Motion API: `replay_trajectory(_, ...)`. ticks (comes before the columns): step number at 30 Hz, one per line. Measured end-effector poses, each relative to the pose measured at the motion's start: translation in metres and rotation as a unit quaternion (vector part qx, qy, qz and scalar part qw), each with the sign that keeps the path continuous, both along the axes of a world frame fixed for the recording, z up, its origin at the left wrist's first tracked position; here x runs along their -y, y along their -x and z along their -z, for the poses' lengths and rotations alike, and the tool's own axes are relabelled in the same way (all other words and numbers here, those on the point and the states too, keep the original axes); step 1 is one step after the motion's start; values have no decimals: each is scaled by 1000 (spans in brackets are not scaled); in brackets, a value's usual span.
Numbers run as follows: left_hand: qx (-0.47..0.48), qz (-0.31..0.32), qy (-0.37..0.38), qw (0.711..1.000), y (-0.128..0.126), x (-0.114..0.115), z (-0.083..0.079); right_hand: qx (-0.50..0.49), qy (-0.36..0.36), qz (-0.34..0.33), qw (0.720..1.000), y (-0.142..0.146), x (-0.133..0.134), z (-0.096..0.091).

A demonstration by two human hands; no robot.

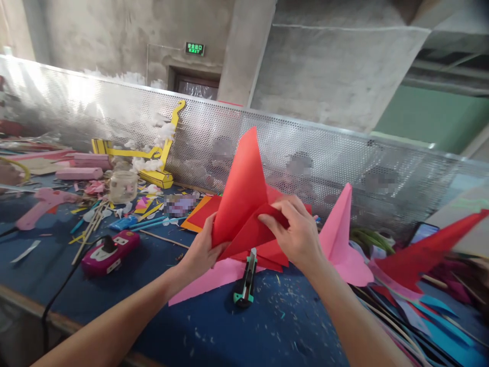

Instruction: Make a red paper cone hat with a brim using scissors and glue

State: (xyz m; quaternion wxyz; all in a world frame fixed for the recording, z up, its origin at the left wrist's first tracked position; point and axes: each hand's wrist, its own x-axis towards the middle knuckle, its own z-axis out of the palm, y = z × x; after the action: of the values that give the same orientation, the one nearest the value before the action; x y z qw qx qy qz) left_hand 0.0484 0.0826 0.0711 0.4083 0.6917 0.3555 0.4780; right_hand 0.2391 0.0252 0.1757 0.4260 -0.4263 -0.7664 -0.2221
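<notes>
Folds already shape the red paper (244,193) into a tall point, held above the blue table (267,326). The left hand (204,250) pinches its lower edge, and the right hand (298,234) grips a loose flap that looks not yet pressed flat.

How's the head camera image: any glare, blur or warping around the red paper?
Head view: the red paper is sharp and evenly lit between the left hand and right hand; glare washes out the metal screen at far left; the same view sits tilted, the screen's top edge slanting down rightward; small patches on it are smeared.
</notes>
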Motion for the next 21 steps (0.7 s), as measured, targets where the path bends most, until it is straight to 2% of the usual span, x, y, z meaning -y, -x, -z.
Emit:
replay_trajectory(4, -30, 66, -77, 994, 4, -1, 7, -17, 46, 3, 999, 6, -8, -8)
replay_trajectory(6, -44, 104, -68, 991, 8, 0, 8, -23, 46, 17, 999, 11, -7, -8)
replay_trajectory(10, -55, 142, -18, 988, 17, 7, 4, 11, -10, 24, 1000, 19, -7, -10)
replay_trajectory(12, -48, 145, -26, 988, 20, 12, 0, 42, -30, 23, 998, 21, -10, -11)
replay_trajectory(16, -30, 192, -31, 980, 16, 15, 0, 91, -38, 27, 995, 22, -17, -11)
replay_trajectory(18, -34, 152, -47, 987, 8, 13, 3, 94, -38, 23, 995, 24, -18, -10)
replay_trajectory(21, -23, 44, -51, 997, -3, 6, 8, 68, -56, 15, 996, 30, -12, -8)
